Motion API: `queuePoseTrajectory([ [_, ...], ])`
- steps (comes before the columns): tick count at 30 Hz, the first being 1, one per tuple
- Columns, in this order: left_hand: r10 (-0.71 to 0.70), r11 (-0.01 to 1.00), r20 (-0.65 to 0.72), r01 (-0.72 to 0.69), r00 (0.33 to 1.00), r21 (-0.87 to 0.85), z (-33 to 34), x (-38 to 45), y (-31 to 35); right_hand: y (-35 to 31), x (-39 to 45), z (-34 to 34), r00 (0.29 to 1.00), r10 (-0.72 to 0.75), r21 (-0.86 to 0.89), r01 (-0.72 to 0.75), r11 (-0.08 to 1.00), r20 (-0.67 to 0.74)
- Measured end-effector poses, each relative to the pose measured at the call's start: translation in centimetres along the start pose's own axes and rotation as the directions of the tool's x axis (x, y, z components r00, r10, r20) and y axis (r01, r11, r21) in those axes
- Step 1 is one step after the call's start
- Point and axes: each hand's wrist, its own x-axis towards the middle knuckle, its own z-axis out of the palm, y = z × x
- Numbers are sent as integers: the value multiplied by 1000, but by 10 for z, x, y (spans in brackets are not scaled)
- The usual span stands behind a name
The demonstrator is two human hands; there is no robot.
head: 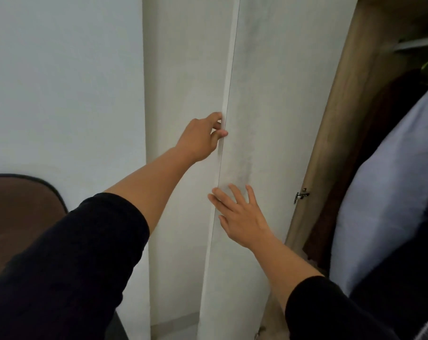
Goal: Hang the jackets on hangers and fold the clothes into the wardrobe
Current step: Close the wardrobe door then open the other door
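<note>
At the wardrobe's front edge, the left hand (199, 139) curls its fingers round the white door (183, 94) to pull it. The right hand (242, 217) lies flat with spread fingers on the next door (281, 106), likely to steady it. Clothes (389, 192) hang inside, by the wardrobe's right side.

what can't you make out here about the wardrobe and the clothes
- Head view: left hand fingertips, hidden behind the white door edge.
- Wardrobe interior: dark, largely covered by the door and the light blue garment.
- The garment's type: cut off by the right frame edge.
- Hanging rail: blurred; no hangers discernible.
</note>
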Motion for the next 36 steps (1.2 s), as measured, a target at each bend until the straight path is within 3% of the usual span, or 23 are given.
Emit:
queuePoseTrajectory([
  [6,115,993,17,-115,993,-30,8,-36,87,29,-76,-54,1000,30,-89,-31,996,-7],
  [12,197,979,115,-188,974,-85,35,-43,160,69,-143,-107,990,76,-170,-55,984,116],
  [20,333,939,124,-316,935,-140,88,-38,236,123,-204,-145,941,232,-321,-146,936,248],
  [27,483,872,60,-475,873,-115,141,-14,276,164,-236,-154,859,389,-446,-220,867,333],
  [36,591,798,88,-567,801,-204,214,22,308,199,-261,-134,679,623,-590,-337,734,388],
])
